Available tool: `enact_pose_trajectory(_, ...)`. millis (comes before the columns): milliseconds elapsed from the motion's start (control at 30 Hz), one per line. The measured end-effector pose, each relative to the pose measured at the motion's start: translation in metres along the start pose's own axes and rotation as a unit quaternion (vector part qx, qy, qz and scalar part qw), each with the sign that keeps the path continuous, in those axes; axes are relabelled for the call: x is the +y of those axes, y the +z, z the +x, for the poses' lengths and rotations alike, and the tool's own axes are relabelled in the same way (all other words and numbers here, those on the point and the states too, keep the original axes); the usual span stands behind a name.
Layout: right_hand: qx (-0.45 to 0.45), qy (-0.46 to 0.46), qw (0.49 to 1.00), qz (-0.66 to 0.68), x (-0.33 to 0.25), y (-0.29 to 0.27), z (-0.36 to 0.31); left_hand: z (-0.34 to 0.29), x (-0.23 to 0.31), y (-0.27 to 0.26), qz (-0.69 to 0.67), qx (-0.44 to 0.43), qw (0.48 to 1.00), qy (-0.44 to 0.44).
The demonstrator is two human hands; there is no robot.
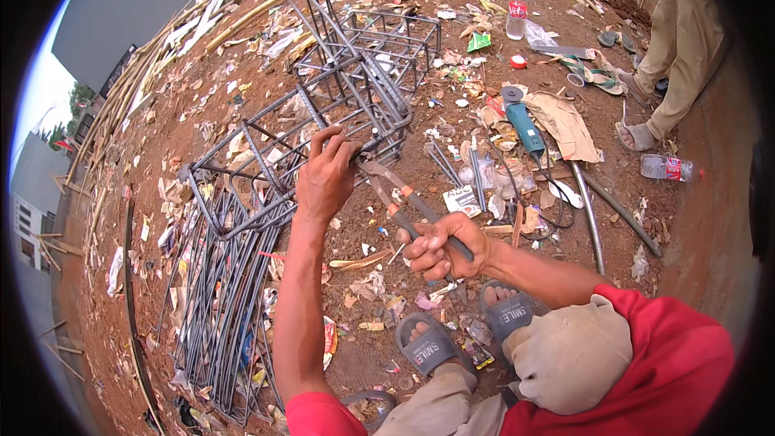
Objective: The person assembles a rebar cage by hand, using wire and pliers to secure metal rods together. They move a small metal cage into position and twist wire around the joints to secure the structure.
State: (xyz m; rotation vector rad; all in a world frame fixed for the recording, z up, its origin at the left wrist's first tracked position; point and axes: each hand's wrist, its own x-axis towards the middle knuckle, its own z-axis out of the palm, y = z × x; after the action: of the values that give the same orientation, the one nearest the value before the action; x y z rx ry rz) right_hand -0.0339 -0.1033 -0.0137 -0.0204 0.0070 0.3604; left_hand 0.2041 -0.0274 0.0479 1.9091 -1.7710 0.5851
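My left hand grips a bar at the near corner of a grey steel rebar cage that lies on red dirt and runs away from me. My right hand is closed around the handles of a pair of pincers with dark and orange grips. The pincer jaws sit at the cage corner, right beside my left fingers. I am squatting, and my feet in grey slide sandals show below my hands.
A stack of bent rebar stirrups lies at lower left. A teal angle grinder with its cord, steel rods, plastic bottles and scattered litter cover the ground. Another person's legs in sandals stand at upper right.
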Motion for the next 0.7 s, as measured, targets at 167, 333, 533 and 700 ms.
enact_pose_trajectory(167, -0.064, 0.003, 0.996, 0.062, 0.003, -0.007, 0.007, 0.001, 0.002, -0.001, -0.007, 0.011, 1.0, -0.007)
enact_pose_trajectory(333, 0.012, -0.008, 0.995, -0.099, -0.012, 0.001, -0.001, 0.005, 0.001, -0.009, -0.015, -0.007, 1.0, -0.017)
enact_pose_trajectory(533, 0.158, -0.031, 0.938, -0.308, -0.025, -0.002, -0.013, 0.006, 0.01, -0.019, -0.084, 0.003, 0.988, -0.132)
enact_pose_trajectory(700, 0.257, -0.045, 0.886, -0.384, -0.013, -0.012, -0.034, -0.004, 0.009, -0.014, -0.145, 0.007, 0.978, -0.152)
